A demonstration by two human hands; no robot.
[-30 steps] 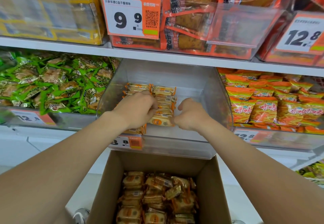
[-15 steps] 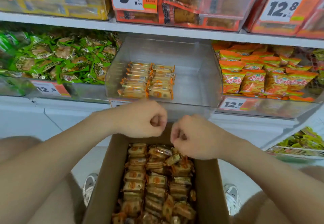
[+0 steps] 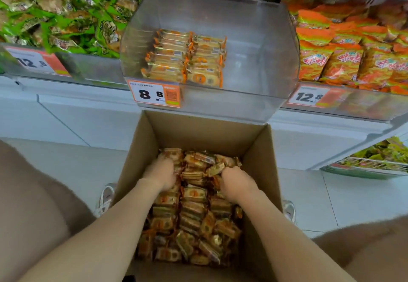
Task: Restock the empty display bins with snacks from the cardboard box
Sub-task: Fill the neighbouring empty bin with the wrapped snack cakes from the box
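Left grip: down in cardboard box, closed on snack packs near far wall. Right grip: in same box, closed on packs, apart from left grip. Clear bin above box: two short rows of stocked packs at front left, price tag on front lip.
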